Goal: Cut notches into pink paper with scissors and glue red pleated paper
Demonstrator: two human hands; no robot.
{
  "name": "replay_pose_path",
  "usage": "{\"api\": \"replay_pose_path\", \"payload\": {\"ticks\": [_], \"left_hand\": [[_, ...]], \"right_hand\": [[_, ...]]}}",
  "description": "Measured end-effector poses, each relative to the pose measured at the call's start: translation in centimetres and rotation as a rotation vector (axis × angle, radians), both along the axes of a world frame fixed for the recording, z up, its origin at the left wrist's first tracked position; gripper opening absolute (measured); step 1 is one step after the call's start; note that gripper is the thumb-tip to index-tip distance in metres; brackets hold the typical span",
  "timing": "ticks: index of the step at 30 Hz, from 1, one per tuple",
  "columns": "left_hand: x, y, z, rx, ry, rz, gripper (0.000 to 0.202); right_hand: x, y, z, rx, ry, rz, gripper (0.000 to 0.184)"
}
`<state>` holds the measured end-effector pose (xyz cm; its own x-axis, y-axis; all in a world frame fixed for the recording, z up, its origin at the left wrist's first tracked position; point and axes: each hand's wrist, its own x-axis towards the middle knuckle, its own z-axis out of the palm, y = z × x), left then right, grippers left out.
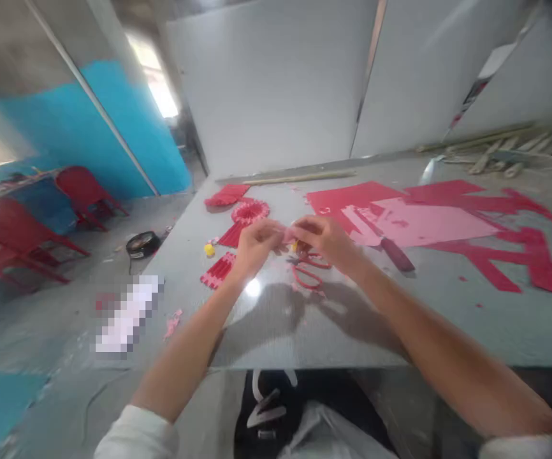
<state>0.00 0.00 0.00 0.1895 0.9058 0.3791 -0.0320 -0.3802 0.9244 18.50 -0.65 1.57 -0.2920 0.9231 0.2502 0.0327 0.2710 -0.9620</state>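
Note:
My left hand point(255, 245) and my right hand point(324, 238) meet above the grey table point(276, 331), fingers pinched together on a small pink paper piece point(287, 233) held between them. Motion blurs the fingers. Just under my right hand lie red-handled scissors point(308, 270). A round pleated red paper rosette point(250, 211) lies beyond my left hand, with a folded red fan piece point(218, 270) to its near left.
Large red and pink paper sheets with cut-outs point(429, 220) cover the table's right side. A dark red knife or marker point(397, 254) lies by them. A small yellow object point(209, 250) sits left. Red plastic chairs point(18, 236) stand at far left on the floor.

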Motion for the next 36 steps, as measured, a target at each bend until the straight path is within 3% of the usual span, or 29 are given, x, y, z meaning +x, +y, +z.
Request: {"api": "replay_pose_path", "payload": {"ticks": [9,16,26,36], "left_hand": [[0.0,-0.7,0.4,0.105,0.092,0.026,0.006],[0.1,-1.1,0.9,0.016,0.078,-0.017,0.024],[0.1,-0.7,0.7,0.029,0.049,-0.014,0.021],[-0.2,-0.4,0.3,0.032,0.202,0.032,0.027]], "right_hand": [[0.1,0.0,-0.2,-0.121,0.047,0.064,0.029],[0.0,-0.3,0.0,-0.036,0.016,-0.002,0.035],[0.1,0.0,-0.2,-0.041,-0.033,0.021,0.033],[0.1,-0.5,0.2,0.007,-0.1,-0.035,0.029]]}}
